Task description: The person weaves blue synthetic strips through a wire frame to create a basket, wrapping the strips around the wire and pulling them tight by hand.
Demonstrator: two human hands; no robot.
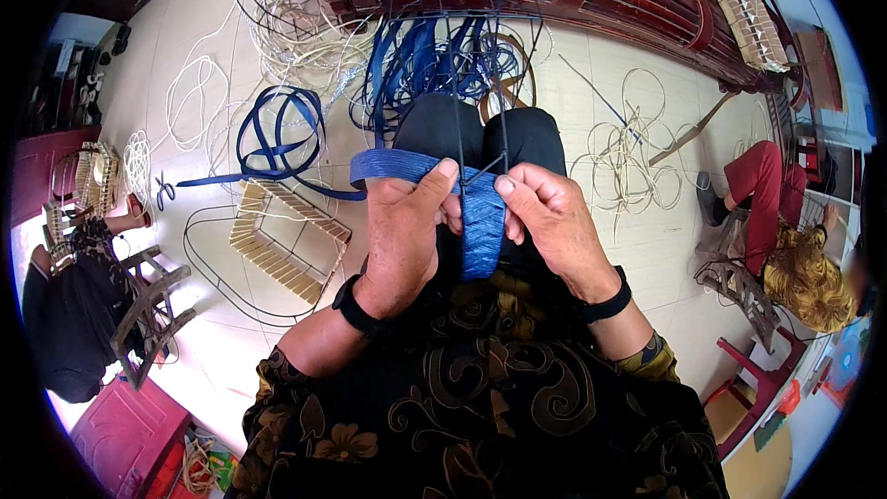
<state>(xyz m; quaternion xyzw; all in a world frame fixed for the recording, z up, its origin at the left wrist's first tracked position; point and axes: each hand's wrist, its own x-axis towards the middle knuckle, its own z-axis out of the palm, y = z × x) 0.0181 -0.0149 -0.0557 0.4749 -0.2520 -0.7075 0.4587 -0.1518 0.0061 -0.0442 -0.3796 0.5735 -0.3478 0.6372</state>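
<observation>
A woven frame (288, 249) lies on the tiled floor. Left of it are scissors (164, 190); beyond it, a blue strip coil (277, 134) and pale cane coils (296, 37). Far right of it sits a person in red trousers (767, 194).

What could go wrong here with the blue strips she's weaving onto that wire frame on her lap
1. The bare wire frame rises right between the left hand and right hand; a slip might jab a finger.
2. The blue strip is pinched only under the left thumb, so it may slacken and loosen the woven blue band.
3. The loose blue strips on the floor lie in a heap with pale cane; pulling more length could snag or knot.
</observation>
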